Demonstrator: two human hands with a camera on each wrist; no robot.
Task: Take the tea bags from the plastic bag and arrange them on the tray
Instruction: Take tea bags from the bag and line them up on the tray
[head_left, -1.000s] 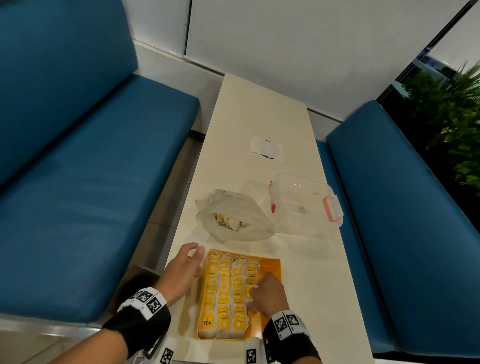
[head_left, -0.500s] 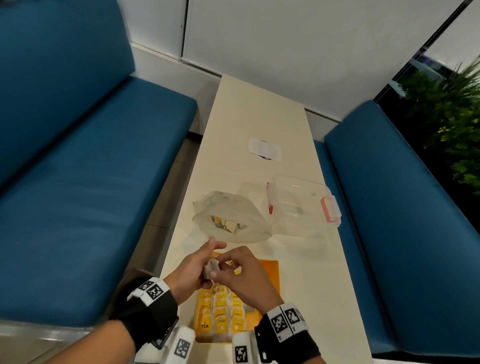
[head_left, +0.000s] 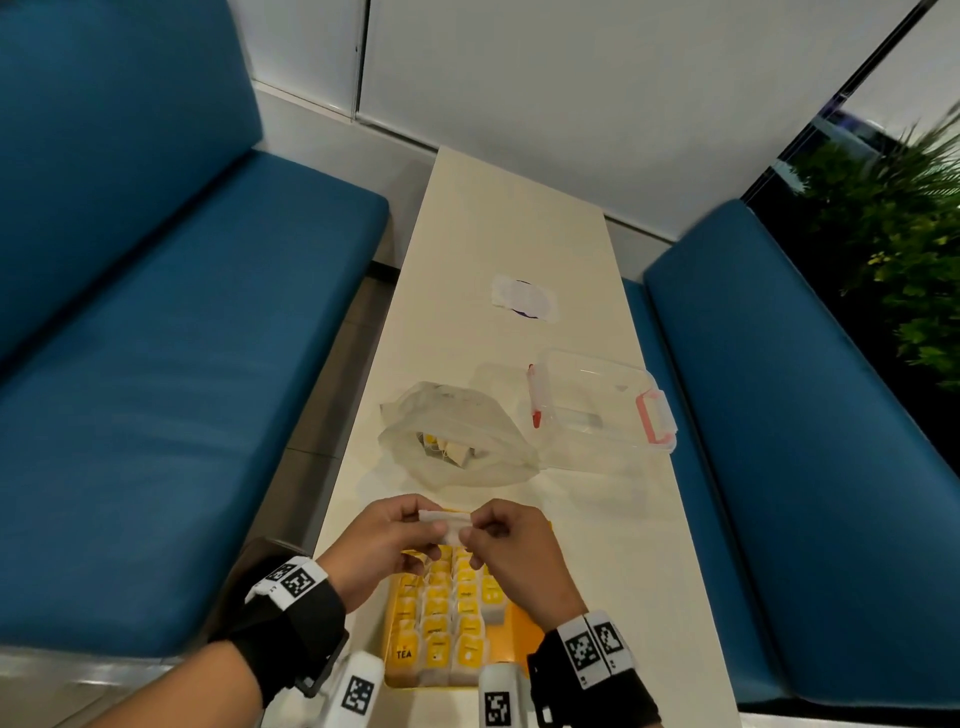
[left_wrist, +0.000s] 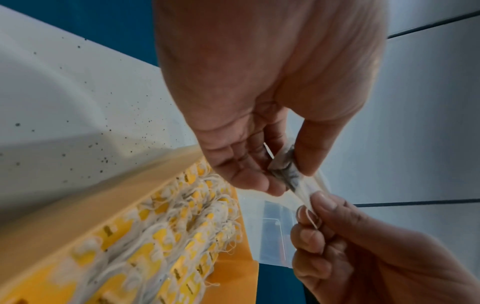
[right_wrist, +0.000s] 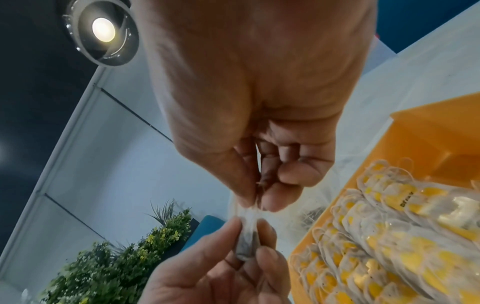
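Left hand: the left hand (head_left: 382, 540) is raised above the far end of the tray, thumb and fingers pinching one end of a tea bag (head_left: 441, 524).
Right hand: the right hand (head_left: 511, 553) pinches the other end of that tea bag between thumb and forefinger; its other fingers are curled in.
Tea bag: held in the air between both hands, clear of the tray; a thin string (left_wrist: 310, 218) loops at the right fingertips in the left wrist view.
Tray: the orange tray (head_left: 522, 631) lies on the near end of the table (head_left: 519, 223), directly under the hands. Rows (head_left: 447, 618) of yellow-tagged tea bags fill its left part, overlapping; the right strip is bare orange. The hands hide the far rows in the head view.
Bag: the plastic bag (head_left: 457, 436) lies on the table just beyond the tray, crumpled, with a few tea bags showing through it.
Box: a clear box (head_left: 597, 405) with red clasps sits just right of the bag, touching or nearly so; I cannot tell which.
Paper: a white scrap (head_left: 524, 300) lies farther up the table.
Seats: blue benches (head_left: 156, 364) flank the table on both sides.
Plant: a green plant (head_left: 904, 234) stands past the right bench.
Lamp: a round ceiling lamp (right_wrist: 102, 30) shows in the right wrist view.
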